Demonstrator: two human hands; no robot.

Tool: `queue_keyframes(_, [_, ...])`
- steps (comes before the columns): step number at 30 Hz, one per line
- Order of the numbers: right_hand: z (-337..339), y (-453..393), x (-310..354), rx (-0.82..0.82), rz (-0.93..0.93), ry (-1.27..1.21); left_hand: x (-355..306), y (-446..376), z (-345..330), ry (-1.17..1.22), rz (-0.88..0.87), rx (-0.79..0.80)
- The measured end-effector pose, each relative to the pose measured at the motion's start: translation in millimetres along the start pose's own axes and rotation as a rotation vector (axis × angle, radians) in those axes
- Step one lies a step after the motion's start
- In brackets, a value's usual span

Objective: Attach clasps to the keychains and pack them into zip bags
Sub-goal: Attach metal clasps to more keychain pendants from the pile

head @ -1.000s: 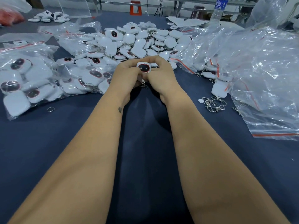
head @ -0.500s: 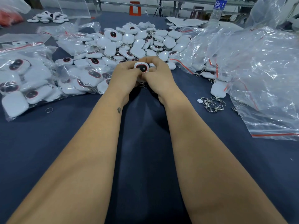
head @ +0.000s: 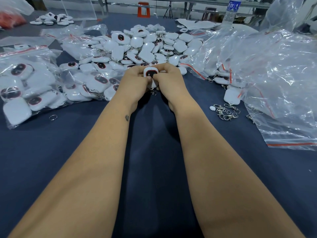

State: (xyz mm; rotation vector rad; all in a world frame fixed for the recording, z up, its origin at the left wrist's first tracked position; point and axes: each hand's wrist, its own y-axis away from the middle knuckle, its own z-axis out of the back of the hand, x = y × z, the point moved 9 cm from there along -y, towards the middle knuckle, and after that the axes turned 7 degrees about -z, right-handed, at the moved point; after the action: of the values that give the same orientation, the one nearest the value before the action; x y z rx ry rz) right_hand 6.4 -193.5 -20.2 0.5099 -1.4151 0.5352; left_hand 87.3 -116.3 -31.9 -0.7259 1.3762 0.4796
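Both forearms reach forward over the desk (head: 51, 152), hands meeting just in front of the keychain pile (head: 145, 47). The left hand (head: 135, 83) and right hand (head: 171, 79) each pinch one white keychain (head: 151, 73) between them, its metal ring (head: 154, 92) dangling below.

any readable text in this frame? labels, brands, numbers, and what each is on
Water bottle, far right: blue label with white characters, too blurred to read.
Keychain held by left hand and right hand: dark red-rimmed face, no text legible.
Zip bags: red seal strips only, no print visible.
Paper sheets at the back: nothing readable.
So: no text can be quoted.
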Motion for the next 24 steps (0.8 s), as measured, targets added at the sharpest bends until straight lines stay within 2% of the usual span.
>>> queue_keyframes(10, [4.0,-1.3,-1.7,-0.077,0.0,0.026,0.5,1.0,-2.2,-0.028,0.01,0.042])
queue_keyframes(16, [4.2,-1.7,-1.1,-0.077,0.009,0.018,-1.7,2.4,2.1,0.026,0.009,-0.009])
queue_keyframes(24, [5.3,-0.9,-0.9,-0.078,-0.002,-0.016,-6.3,4.8,3.4,-0.087,-0.04,-0.024])
